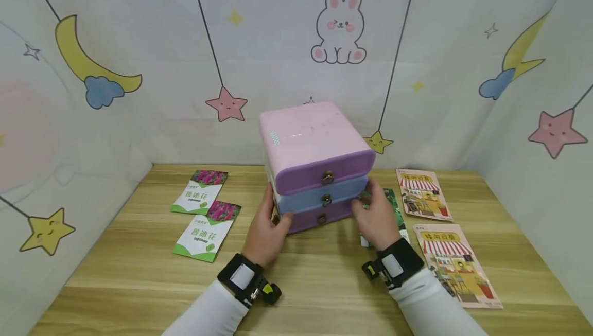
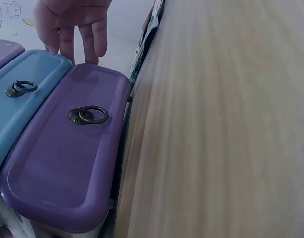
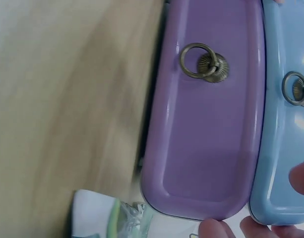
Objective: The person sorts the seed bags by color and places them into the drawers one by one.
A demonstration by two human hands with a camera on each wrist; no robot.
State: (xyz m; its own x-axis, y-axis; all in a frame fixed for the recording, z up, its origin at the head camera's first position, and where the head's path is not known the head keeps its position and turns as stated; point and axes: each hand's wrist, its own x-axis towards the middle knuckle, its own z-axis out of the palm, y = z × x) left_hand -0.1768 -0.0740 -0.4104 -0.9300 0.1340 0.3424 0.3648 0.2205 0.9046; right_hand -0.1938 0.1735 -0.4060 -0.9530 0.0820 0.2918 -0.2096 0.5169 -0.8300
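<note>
A small three-drawer storage box (image 1: pixel 319 135) with a pink top stands turned at an angle in the middle of the wooden table. Its drawer fronts are purple, blue (image 3: pixel 285 148) and purple (image 2: pixel 67 153), each with a brass ring pull (image 3: pixel 206 64). At its left side my left hand (image 1: pixel 266 233) grips the lower corner, thumb toward the front. My right hand (image 1: pixel 377 217) holds the right side, with the thumb in front and the fingers round the side. Whether the box touches the table cannot be told. All drawers look closed.
Two white-and-green flower seed packets (image 1: pixel 204 235) overlap on the left of the table (image 1: pixel 319 295). Two pink packets (image 1: pixel 458 269) with striped awnings lie on the right. A green packet (image 1: pixel 397 212) is partly hidden behind my right hand. A printed cloth (image 1: pixel 287 42) hangs behind.
</note>
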